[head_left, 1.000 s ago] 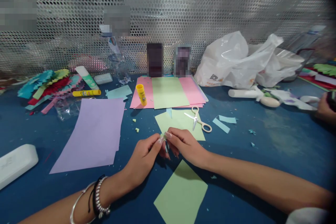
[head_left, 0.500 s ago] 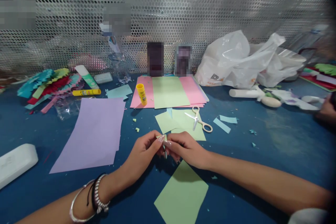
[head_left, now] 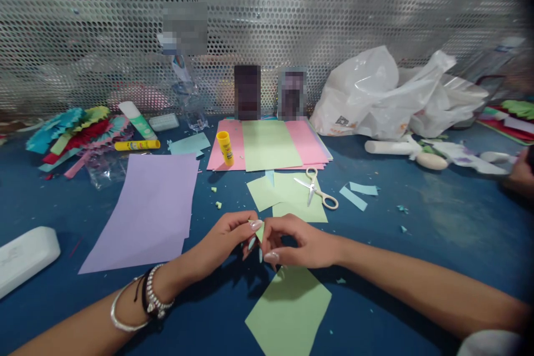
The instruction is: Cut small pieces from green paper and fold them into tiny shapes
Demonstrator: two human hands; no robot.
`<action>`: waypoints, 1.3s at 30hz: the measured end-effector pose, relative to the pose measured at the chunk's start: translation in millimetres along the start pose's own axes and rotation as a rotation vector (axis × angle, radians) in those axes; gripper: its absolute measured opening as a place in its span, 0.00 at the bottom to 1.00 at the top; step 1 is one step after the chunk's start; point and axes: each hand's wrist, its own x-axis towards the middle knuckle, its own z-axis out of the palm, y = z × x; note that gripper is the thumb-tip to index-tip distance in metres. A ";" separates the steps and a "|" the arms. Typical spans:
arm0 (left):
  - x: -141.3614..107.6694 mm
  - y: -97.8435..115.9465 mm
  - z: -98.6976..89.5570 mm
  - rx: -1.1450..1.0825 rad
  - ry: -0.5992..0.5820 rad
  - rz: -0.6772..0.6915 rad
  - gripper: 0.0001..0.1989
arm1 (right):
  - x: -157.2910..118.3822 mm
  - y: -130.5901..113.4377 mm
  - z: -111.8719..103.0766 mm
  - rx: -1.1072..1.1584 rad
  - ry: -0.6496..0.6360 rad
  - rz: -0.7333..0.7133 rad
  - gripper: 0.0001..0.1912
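Observation:
My left hand (head_left: 233,236) pinches a small folded piece of light green paper (head_left: 259,231) between thumb and fingers. Curled against that paper's right edge are the fingers of my right hand (head_left: 294,239), its thumb held lower and apart from the index finger. Part of the piece is hidden behind the fingers. Below both hands a larger light green sheet (head_left: 290,311) lies flat on the blue table. Just beyond them, scissors (head_left: 312,189) with cream handles rest, blades apart, on more green paper (head_left: 281,212).
A purple sheet (head_left: 146,211) and a white case (head_left: 27,258) lie left. A yellow glue stick (head_left: 226,149) stands on stacked pink paper (head_left: 315,147). Blue strips (head_left: 354,198), a white plastic bag (head_left: 362,100) and another person's hand (head_left: 521,172) are right. Perforated metal (head_left: 267,11) rises behind.
My right thumb has moved down and away from the green piece, and the right hand has opened slightly. My left hand still grips the paper, showing more of it.

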 end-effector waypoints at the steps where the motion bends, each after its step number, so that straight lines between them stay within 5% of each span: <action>1: 0.5 0.5 -2.2 -0.007 -0.028 -0.004 0.16 | 0.3 0.5 0.1 0.011 0.014 0.018 0.08; 15: 5.0 -2.1 -9.4 0.089 -0.134 -0.044 0.16 | -0.8 9.2 4.5 -0.060 0.170 0.087 0.11; 27: -1.0 0.6 0.5 0.181 -0.052 0.035 0.24 | 2.2 4.7 5.1 -0.148 0.224 0.098 0.17; 39: -2.3 5.8 3.3 0.278 -0.038 0.053 0.20 | 2.5 5.4 4.3 -0.062 0.225 0.101 0.18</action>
